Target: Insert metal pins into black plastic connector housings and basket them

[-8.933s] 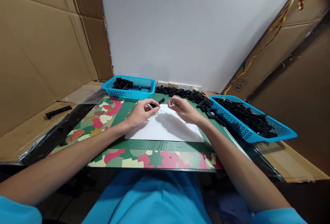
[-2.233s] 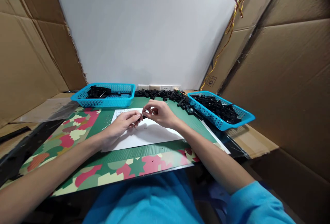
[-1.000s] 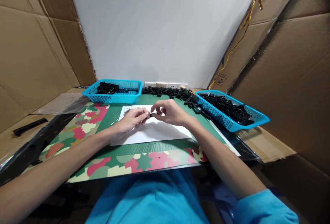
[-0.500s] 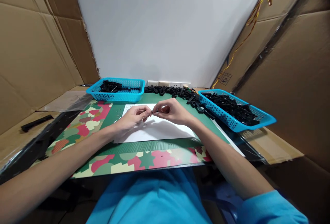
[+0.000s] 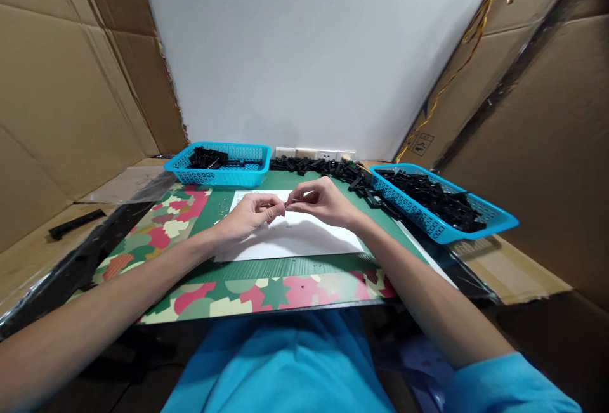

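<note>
My left hand (image 5: 247, 215) and my right hand (image 5: 322, 201) meet fingertip to fingertip above a white sheet of paper (image 5: 290, 240). Both are pinched on a small black part (image 5: 287, 202), which shows only as a dark sliver between the fingers. The paper lies on a green mat (image 5: 285, 267) with a camouflage-patterned border. Tiny specks lie on the paper near its far left corner.
A blue basket (image 5: 216, 173) with a few black parts stands at the back left. A second blue basket (image 5: 495, 226), full of black parts, stands at the right. Loose black parts (image 5: 323, 169) lie along the back wall. Cardboard walls enclose both sides. A black bar (image 5: 76, 223) lies far left.
My hands have stayed together over the paper, fingers working the small black part. The view has shifted a little, so everything sits slightly further right and higher.
</note>
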A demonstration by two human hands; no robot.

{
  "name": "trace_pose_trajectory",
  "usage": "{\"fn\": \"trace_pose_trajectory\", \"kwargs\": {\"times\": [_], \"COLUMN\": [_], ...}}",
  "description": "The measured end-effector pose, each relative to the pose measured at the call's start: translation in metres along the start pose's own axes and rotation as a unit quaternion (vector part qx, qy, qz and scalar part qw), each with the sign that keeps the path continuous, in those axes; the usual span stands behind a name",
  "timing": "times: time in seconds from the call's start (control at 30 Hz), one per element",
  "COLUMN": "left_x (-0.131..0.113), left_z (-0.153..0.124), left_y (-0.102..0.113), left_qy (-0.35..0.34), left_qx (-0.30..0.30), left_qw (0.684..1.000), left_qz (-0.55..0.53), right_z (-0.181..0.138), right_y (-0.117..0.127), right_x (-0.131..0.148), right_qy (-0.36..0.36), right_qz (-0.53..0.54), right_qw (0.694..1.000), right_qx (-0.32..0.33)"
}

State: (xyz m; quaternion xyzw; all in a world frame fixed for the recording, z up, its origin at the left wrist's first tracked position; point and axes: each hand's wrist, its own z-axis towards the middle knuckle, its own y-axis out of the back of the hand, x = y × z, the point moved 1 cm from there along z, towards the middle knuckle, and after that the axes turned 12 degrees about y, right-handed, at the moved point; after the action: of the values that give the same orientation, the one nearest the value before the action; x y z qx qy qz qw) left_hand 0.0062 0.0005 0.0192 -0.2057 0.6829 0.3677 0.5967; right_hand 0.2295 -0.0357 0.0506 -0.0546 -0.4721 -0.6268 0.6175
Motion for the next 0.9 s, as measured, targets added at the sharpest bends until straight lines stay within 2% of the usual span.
{"fn": "trace_pose_trajectory", "kwargs": {"times": [0.17,0.43,0.53,0.7,0.9], "left_x": [-0.003,-0.008,-0.005,-0.004,0.001], "left_z": [0.000,-0.004,0.000,-0.001,-0.001], "left_y": [0.000,-0.002,0.001,0.005,0.003], "left_qy": [0.008,0.020,0.001,-0.033,-0.064], "left_qx": [0.024,0.051,0.044,0.022,-0.016], "left_qw": [1.000,0.997,0.998,0.999,0.998], "left_qz": [0.000,-0.046,-0.050,-0.029,0.011], "right_z": [0.000,0.000,0.001,0.001,0.002], "right_y": [0.004,0.001,-0.001,-0.003,-0.005], "right_x": [-0.002,-0.002,0.004,0.004,0.001], "right_qy": [0.041,0.048,0.044,-0.005,-0.011], "right_qz": [-0.008,0.026,0.016,-0.017,-0.037], "right_qw": [0.999,0.997,0.997,0.998,0.999], "right_qx": [-0.031,-0.047,-0.054,-0.063,-0.028]}}
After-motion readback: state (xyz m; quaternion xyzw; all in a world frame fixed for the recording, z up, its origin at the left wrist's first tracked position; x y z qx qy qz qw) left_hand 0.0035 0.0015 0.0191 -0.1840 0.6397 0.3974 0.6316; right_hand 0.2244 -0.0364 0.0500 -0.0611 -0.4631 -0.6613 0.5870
